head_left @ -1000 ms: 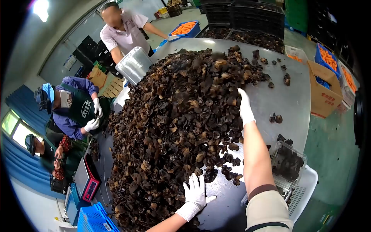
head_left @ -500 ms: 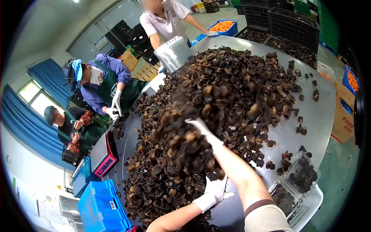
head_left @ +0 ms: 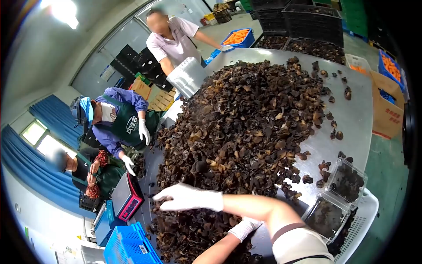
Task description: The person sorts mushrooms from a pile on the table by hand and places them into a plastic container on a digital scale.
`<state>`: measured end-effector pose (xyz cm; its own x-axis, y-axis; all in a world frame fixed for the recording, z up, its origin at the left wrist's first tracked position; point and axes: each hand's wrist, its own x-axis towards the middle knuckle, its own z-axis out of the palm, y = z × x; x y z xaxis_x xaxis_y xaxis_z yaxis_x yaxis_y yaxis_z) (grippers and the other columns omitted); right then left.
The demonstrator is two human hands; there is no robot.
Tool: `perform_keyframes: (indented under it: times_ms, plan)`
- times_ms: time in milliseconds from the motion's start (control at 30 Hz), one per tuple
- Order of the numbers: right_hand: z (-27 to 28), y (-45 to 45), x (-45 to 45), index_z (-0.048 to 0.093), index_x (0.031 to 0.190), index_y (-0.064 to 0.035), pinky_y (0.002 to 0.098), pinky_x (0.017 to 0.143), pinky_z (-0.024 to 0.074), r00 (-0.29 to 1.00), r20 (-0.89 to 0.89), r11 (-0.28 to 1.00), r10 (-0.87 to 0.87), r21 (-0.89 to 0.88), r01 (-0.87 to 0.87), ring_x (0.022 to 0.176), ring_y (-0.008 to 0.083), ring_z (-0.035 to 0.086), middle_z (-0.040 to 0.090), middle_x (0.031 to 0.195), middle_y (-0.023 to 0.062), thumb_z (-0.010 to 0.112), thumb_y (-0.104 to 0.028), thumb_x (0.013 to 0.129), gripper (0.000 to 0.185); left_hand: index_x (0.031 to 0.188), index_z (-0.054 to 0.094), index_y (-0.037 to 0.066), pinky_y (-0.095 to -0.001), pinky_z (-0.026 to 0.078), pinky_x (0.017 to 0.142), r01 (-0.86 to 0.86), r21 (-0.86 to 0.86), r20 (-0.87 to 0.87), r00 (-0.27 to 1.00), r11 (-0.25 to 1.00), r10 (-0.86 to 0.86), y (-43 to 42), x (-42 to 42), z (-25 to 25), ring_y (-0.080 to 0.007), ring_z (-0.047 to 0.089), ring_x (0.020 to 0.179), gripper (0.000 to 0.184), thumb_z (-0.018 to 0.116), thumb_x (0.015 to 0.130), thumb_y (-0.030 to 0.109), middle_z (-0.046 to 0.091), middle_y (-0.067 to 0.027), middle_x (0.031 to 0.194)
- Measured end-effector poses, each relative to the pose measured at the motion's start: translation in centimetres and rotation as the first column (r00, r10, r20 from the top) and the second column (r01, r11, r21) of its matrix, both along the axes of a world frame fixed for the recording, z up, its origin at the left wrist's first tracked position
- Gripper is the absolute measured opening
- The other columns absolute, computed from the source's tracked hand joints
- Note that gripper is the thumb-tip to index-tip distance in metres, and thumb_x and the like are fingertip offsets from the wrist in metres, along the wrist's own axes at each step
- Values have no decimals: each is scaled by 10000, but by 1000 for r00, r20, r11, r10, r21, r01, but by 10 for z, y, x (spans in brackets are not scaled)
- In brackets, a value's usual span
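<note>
A large heap of dark brown, crinkled pieces that look like wood ear fungus covers the middle of the metal table. My right hand, in a white glove, reaches left across the lower part of the heap, its fingers apart and nothing in it. Near the heap's lower edge is my left hand, also gloved; the right forearm and the pieces around it hide its fingers. At the lower right, an open clear plastic box with dark pieces in it rests by a white basket.
Left of the heap are a red-edged scale and a blue crate. Two co-workers in aprons are at the left; another person stands at the far side beside stacked clear boxes. A cardboard box stands at the right.
My right hand has swept from the heap's right side across to its lower left, and the pieces that were blurred in motion now lie still. A co-worker's gloved hands have moved apart.
</note>
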<state>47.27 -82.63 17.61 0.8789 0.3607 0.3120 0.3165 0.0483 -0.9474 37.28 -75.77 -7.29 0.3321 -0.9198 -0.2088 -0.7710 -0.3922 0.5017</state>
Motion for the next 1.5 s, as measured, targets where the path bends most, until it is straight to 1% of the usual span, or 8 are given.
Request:
perform_keyframes:
  times_ms: [133, 233, 333, 700, 1000, 1167, 1333, 1500]
  plan:
    - [-28, -171, -30, 720, 891, -158, 221, 590, 503, 581, 320, 268, -749, -655, 706, 667, 66, 625, 708, 971, -33, 481, -124, 873, 243, 1460, 86, -7, -476, 455, 924, -69, 164, 230, 973, 984, 30, -27, -5, 52, -500, 391, 1242, 1173, 621, 686, 693, 34, -328, 1487]
    - [-113, -312, -74, 719, 905, -82, 280, 682, 525, -138, 547, -367, -825, -333, 869, 743, 158, 655, 707, 898, 54, 553, -57, 828, 185, 1469, 43, 18, -513, 311, 1052, -86, 159, 26, 996, 983, 83, -29, -4, 67, -493, 189, 1349, 1150, 621, 713, 664, 60, -318, 1486]
    - [-211, -392, -118, 668, 1035, -46, 283, 840, 493, -385, 167, -391, -908, 1, 920, 884, 210, 633, 671, 1032, 108, 570, -94, 845, 219, 1471, 37, 19, -511, 300, 1059, -77, 147, 18, 997, 986, 75, -26, -3, 56, -489, 169, 1358, 1150, 617, 716, 665, 50, -311, 1492]
    - [-198, -182, 22, 315, 1413, -14, 332, 1101, 257, 669, -507, 349, -544, 588, 729, 1333, 246, 326, 357, 1440, 168, 629, -153, 855, 655, 1430, 205, -18, -497, 399, 974, -112, 251, 222, 973, 961, 55, -29, -9, 56, -484, 383, 1236, 1089, 624, 700, 673, 220, -333, 1433]
    - [-42, -32, 28, 464, 1301, -69, 358, 887, 472, 881, -238, 883, -408, 140, 447, 1050, 244, 547, 511, 1270, 124, 626, -166, 763, 571, 1406, 266, 31, -412, 399, 973, 181, 58, 43, 982, 982, -184, 6, 17, -27, -293, 438, 1227, 784, 636, 829, 410, 380, -235, 1387]
    - [-7, 61, 11, 424, 1349, -178, 756, 989, 165, 958, 218, 849, -189, -453, 271, 1319, 329, 265, 429, 1294, 117, 607, -336, 731, 663, 1421, 256, 52, -421, 360, 1010, 165, 100, -26, 986, 981, -163, 25, 12, 23, -329, 387, 1261, 845, 621, 799, 494, 326, -244, 1412]
    - [3, 33, -45, 587, 1209, -39, 298, 918, 464, 992, 64, 959, -104, 272, 83, 1038, 200, 608, 642, 1135, 134, 630, -227, 823, 431, 1435, 245, 73, -429, 320, 1046, 104, 130, -1, 995, 986, -105, 12, 4, 39, -366, 336, 1295, 909, 605, 769, 578, 273, -253, 1437]
    - [-34, -113, -113, 455, 1343, -75, 398, 1012, 415, 857, 97, 761, -505, -419, 496, 1201, 305, 510, 502, 1328, 174, 629, -310, 786, 629, 1449, 235, 94, -438, 280, 1083, 2, 246, -4, 1000, 969, -1, -31, 1, 63, -402, 285, 1328, 975, 590, 739, 661, 219, -261, 1462]
